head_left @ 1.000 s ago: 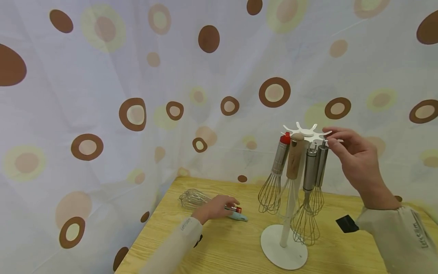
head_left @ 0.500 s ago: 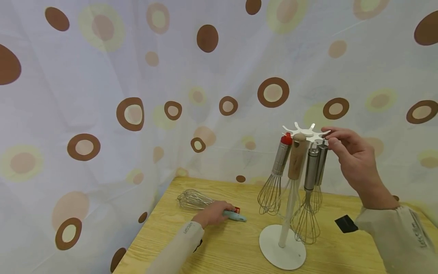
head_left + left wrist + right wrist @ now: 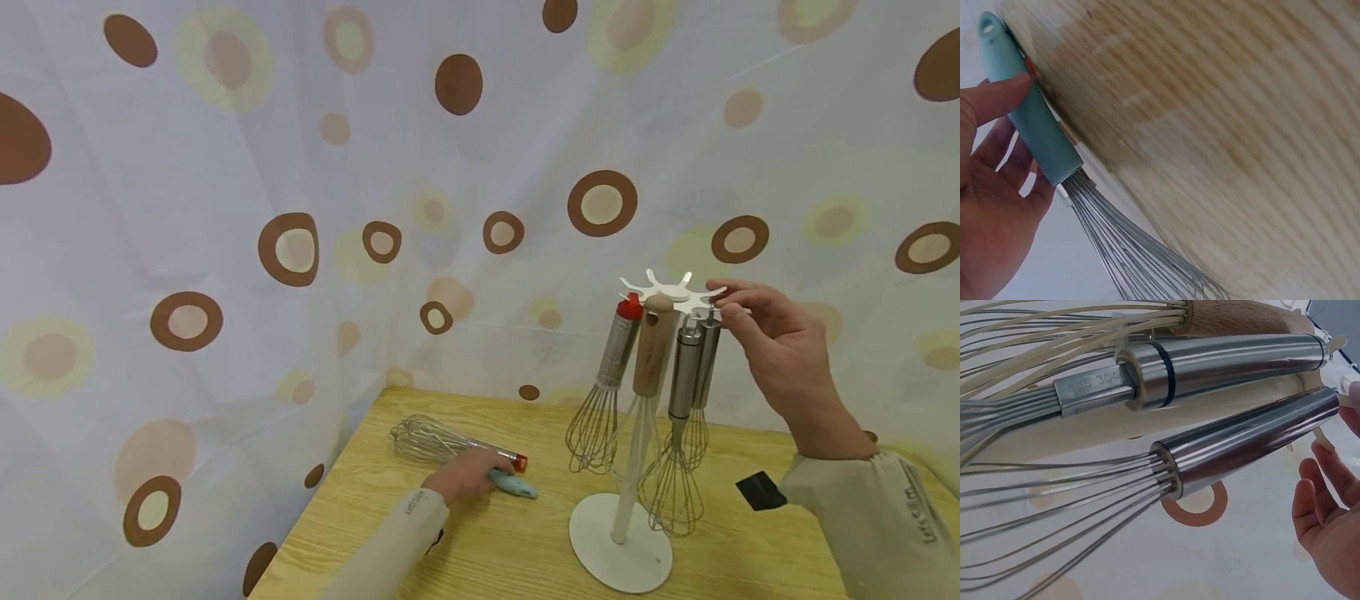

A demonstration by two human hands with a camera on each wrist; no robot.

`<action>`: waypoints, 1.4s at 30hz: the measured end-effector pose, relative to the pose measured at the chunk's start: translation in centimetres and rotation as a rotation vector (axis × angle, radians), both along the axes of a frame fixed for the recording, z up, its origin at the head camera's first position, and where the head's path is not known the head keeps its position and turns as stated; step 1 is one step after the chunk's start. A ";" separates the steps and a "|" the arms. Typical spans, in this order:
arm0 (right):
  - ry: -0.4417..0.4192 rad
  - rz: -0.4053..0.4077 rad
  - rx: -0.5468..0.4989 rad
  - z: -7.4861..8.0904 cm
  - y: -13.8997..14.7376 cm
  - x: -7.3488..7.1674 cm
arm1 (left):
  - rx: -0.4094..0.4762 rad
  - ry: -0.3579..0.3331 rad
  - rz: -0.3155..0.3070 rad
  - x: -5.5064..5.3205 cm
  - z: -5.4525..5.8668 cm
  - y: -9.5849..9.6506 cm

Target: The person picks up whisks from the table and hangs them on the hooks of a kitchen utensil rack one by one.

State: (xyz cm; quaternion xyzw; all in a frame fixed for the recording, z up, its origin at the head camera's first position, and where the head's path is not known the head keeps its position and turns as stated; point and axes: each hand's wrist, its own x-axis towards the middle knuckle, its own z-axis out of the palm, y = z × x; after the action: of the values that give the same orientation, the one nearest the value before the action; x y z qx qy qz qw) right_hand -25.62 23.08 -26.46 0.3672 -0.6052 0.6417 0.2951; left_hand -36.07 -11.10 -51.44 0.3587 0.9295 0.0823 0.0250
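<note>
Of six whisks, four hang on one stand.

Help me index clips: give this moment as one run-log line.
left hand: holds blue-handled whisk; right hand: at top of white stand; red-ended whisk: on table

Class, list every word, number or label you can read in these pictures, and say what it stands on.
"SUS 304", its first letters faint: on the metal collar of the black-banded whisk.
Left sleeve: dark lettering, too blurred to read surely.
Right sleeve: dark lettering, likewise too blurred.
</note>
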 end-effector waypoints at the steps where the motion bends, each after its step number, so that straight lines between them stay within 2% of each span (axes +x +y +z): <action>1: -0.002 -0.004 0.005 0.0 0.1 0.0 | 0.003 -0.007 0.001 0.1 0.1 0.0; 4: -0.003 -0.012 0.022 0.0 0.2 0.1 | 0.029 -0.047 -0.003 0.4 0.3 0.2; 9: -0.013 -0.033 0.013 0.0 0.1 0.1 | 0.051 -0.112 -0.046 0.8 0.7 0.7; 12: -0.017 -0.046 -0.003 0.1 0.0 0.1 | 0.049 -0.125 -0.061 0.9 0.8 1.1; 17: -0.010 -0.062 -0.004 0.1 0.0 0.0 | 0.064 -0.159 -0.043 1.2 1.2 1.5; 21: 0.004 -0.065 0.028 0.1 0.0 0.1 | 0.142 -0.215 -0.009 1.4 2.0 1.6; 24: 0.011 -0.070 0.046 0.1 0.0 0.1 | 0.229 -0.224 0.008 1.3 2.7 1.5; 28: 0.010 -0.075 0.053 0.1 0.2 -0.1 | 0.349 -0.144 -0.016 1.0 4.1 1.4; 30: 0.010 -0.072 0.059 0.1 0.2 -0.2 | 0.432 -0.133 -0.010 0.9 5.0 1.4; 35: 0.008 -0.058 0.065 0.2 0.3 -0.3 | 0.676 -0.183 0.047 0.7 7.2 1.5; 39: 0.006 -0.038 0.067 0.1 0.3 -0.5 | 0.843 -0.191 0.031 1.0 9.2 2.0; 42: 0.010 -0.020 0.072 0.1 0.2 -0.7 | 0.930 -0.193 -0.016 2.1 11.6 2.5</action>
State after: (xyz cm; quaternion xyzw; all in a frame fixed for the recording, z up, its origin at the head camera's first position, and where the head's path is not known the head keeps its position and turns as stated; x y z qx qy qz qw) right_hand -26.31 23.33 -26.38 0.3748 -0.6299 0.6147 0.2913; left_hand -33.98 -8.61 -39.88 0.3296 0.7848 0.5223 -0.0514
